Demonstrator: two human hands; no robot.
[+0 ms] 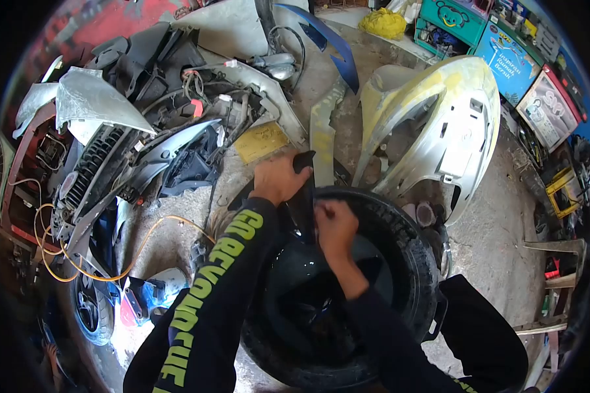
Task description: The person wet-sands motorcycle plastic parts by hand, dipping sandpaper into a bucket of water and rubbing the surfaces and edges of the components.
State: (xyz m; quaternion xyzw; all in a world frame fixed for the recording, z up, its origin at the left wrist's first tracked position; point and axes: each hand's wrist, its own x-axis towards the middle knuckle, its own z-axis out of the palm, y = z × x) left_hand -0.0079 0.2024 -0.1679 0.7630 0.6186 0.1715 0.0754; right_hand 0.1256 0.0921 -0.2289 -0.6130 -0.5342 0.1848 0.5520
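Note:
A dark glossy panel (301, 208) stands nearly upright over a large black tub (413, 262) that holds dark liquid. My left hand (278, 178) is closed round the panel's upper end, with the thumb on its right side. Against the panel's right edge, lower down, my right hand (335, 223) has its fingers curled together; what they pinch, if anything, is too small to make out. Other dark shapes lie in the liquid below both hands.
Beyond the tub stands a large sanded white and yellow fairing (462, 124). Motorcycle parts and cables lie at the left, with an orange hose (137, 262). A yellow sheet (261, 141) and a blue panel (334, 49) are ahead. Boxes (507, 60) stand at the upper right.

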